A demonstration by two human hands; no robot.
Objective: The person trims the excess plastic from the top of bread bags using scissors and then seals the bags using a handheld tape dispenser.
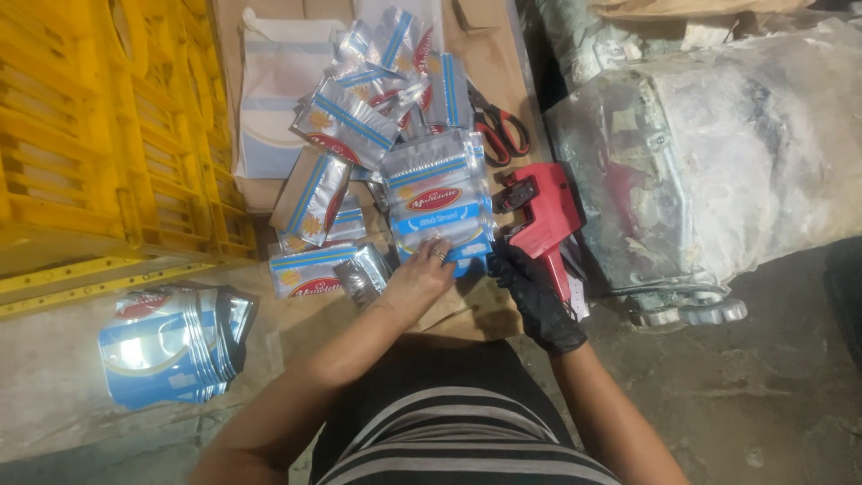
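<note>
My left hand [422, 274], bare with a ring, presses flat on the lower edge of a stack of silver and blue foil pouches [437, 198] lying on brown cardboard. In a black glove, my right hand [536, 292] grips the handle of a red price-label gun [541, 216], whose head sits against the right edge of that stack. Several more silver pouches [355, 117] lie scattered beyond and to the left of the stack.
Yellow plastic crates [108, 135] stand at the left. Another pile of blue and silver pouches [175, 346] lies on the floor at lower left. Red-handled scissors [496, 126] rest behind the gun. A white drawstring bag [274, 99] and plastic-wrapped machinery [709, 162] are nearby.
</note>
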